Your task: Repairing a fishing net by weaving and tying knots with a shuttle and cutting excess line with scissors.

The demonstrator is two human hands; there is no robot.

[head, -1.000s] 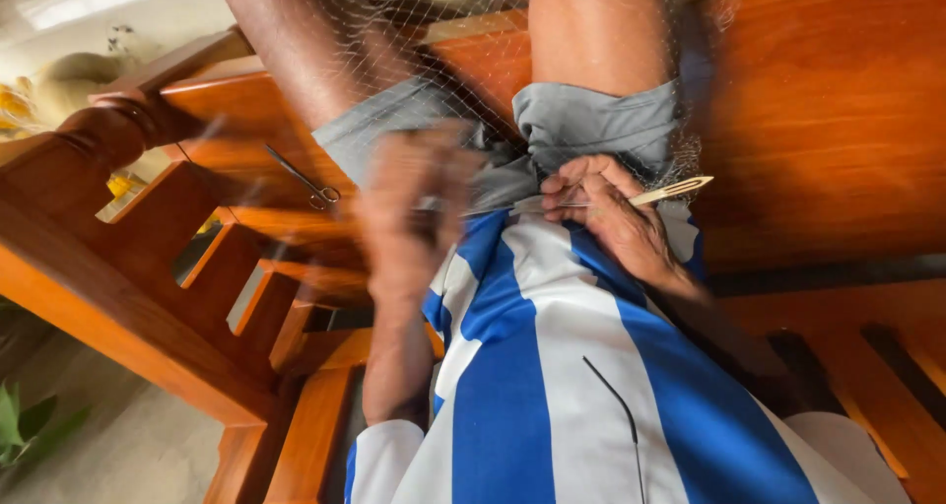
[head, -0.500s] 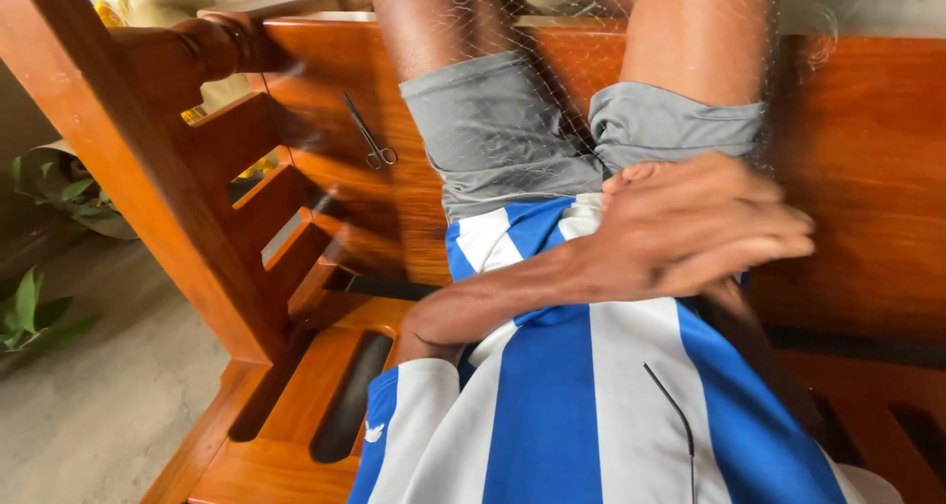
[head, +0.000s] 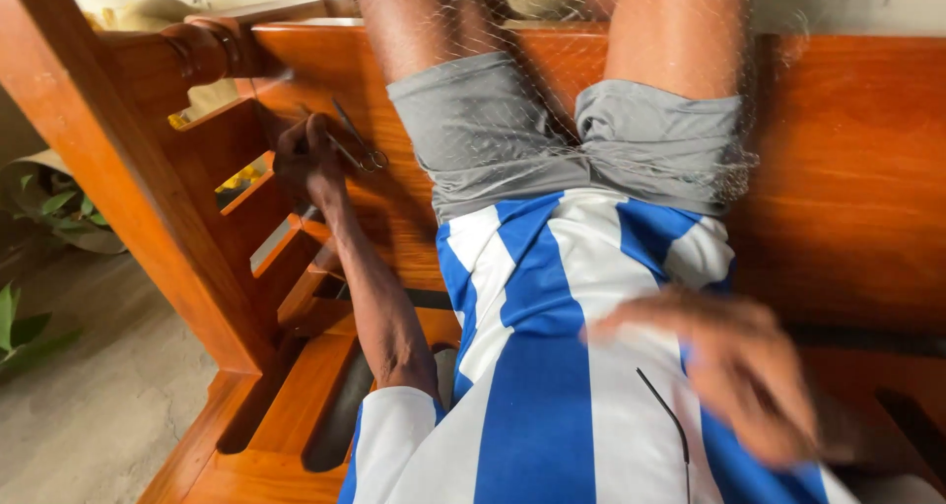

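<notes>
The scissors (head: 357,147) lay on the seat of the wooden bench (head: 847,199), just beside my left thigh and near the slatted armrest (head: 212,159), with open seat only between my leg and the rail. Fine netting (head: 512,90) draped over my grey shorts (head: 552,139). Beyond the bench's edge lay pale floor and green leaves (head: 44,203). My left hand (head: 307,159) stretched out, its grip closing on the scissors' blades. My right hand (head: 734,371) hovered blurred over my striped shirt (head: 552,386), fingers loosely spread, empty.
</notes>
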